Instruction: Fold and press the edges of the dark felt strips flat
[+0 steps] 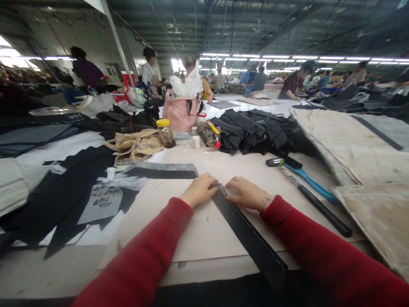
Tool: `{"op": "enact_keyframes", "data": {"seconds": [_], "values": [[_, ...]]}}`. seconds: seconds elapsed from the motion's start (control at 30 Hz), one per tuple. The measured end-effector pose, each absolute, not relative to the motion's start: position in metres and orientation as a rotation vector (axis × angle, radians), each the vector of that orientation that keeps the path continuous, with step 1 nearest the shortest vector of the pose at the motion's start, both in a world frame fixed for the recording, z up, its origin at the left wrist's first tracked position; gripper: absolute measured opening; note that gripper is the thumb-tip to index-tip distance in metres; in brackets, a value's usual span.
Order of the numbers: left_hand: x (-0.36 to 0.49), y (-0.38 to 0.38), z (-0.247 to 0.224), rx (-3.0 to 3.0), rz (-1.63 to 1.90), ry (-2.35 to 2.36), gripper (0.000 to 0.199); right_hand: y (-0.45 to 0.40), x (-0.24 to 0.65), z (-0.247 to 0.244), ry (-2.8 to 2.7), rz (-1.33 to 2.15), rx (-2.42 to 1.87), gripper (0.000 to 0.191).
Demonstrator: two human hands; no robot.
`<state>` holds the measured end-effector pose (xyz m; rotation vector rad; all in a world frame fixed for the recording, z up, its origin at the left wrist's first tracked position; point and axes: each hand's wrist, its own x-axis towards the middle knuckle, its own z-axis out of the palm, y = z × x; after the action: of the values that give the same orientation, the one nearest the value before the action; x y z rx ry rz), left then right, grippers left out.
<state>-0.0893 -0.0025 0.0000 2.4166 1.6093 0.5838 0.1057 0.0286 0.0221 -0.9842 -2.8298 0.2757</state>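
Note:
A long black strip of material (246, 230) runs from my hands down toward the table's front edge, with a pale line along its right side. At the strip's far end, my left hand (200, 189) has its fingers closed on the left corner. My right hand (246, 194) pinches the right edge of that same end, where the border stands up as a narrow fold. Its fingertips are partly hidden. Just beyond my left hand lies another black strip with a grey upper band (169, 170). Beneath the hands is a pale board (182, 230).
A hammer (322, 207) and a blue-handled brush (313, 181) lie at right. Behind are a heap of black pieces (252, 128), a yellow-lidded jar (165, 134) and a pink bag (180, 111). Dark cut pieces (64, 192) with a grey written tag (101, 202) cover the left.

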Motion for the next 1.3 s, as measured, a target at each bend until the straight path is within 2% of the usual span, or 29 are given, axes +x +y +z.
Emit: {"op": "enact_keyframes", "data": {"seconds": [0.17,0.37,0.47,0.57,0.9,1.3], "values": [[-0.095,-0.002,0.001,2.305,0.629,1.606,0.017,0.039,0.093,0.036,-2.98,0.152,-1.031,0.019],[-0.103,-0.004,0.008,2.101,0.551,1.579,0.02,0.042,0.081,0.023,-2.862,0.187,-1.066,0.028],[-0.105,-0.001,0.007,2.079,0.609,1.555,0.027,0.037,0.081,0.015,-2.759,0.251,-1.036,0.029],[-0.104,0.004,0.001,2.062,0.675,1.588,0.026,0.034,0.083,0.009,-2.683,0.306,-1.012,0.03],[-0.096,0.007,-0.003,2.199,0.703,1.671,0.015,0.037,0.087,-0.001,-2.623,0.381,-0.904,0.032],[-0.111,0.017,-0.007,2.331,0.649,1.516,0.02,0.032,0.08,0.0,-2.59,0.374,-0.978,0.033]]}}
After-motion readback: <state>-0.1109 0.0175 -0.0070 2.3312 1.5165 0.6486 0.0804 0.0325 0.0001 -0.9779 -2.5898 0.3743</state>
